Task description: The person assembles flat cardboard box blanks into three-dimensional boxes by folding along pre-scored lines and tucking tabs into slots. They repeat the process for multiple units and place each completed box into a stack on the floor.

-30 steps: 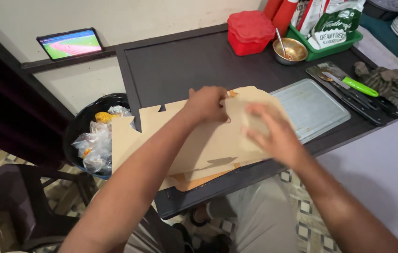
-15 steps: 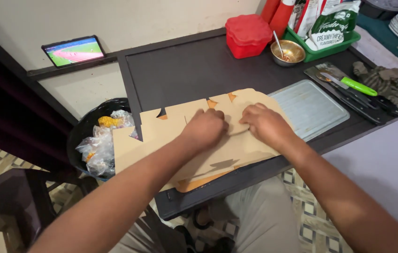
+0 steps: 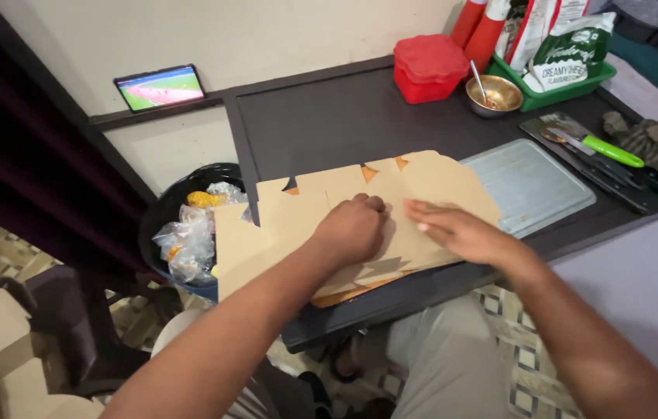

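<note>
Two hands press on a flat, unfolded cardboard box (image 3: pixel 344 213) lying on the dark tabletop (image 3: pixel 313 124), its left end overhanging the edge above a black bin (image 3: pixel 189 225) full of plastic bags. The left hand (image 3: pixel 356 225) is curled into a loose fist, knuckles down on the middle of the cardboard; whether it pinches a flap underneath cannot be told from this angle. The right hand (image 3: pixel 457 230) lies open and flat, palm down, fingers pointing left, just beside the left hand and gripping nothing. A pale cutting board (image 3: pixel 530 182) sits just right of the cardboard. Behind it are a knife with a green handle (image 3: pixel 600 147), a metal bowl (image 3: pixel 498 95) and a red lidded container (image 3: pixel 430 68).
</note>
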